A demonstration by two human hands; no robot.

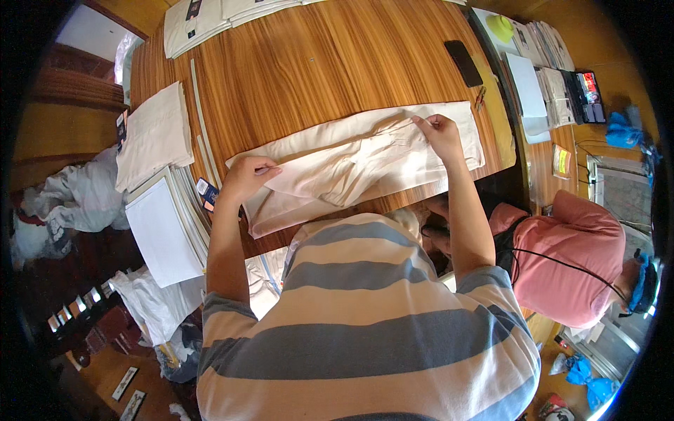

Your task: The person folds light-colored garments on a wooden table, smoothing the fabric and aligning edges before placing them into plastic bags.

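Observation:
A long cream garment (365, 165) lies folded and wrinkled across the near side of the wooden table, its exact kind unclear. My left hand (249, 177) pinches its upper layer near the left end, thumb and finger pressed together. Toward the right end, my right hand (440, 135) has its thumb and fingers closed on the same layer by the far edge. Between my hands the cloth bunches into creases around the middle. Its near left corner hangs toward the table's front edge.
Folded cream garments (156, 135) with tags lie at the left, above a stack of white sheets (165, 231). More folded garments (196, 24) sit at the far edge. A black phone (463, 63) rests far right. A person in a pink shirt (572, 259) is close on my right.

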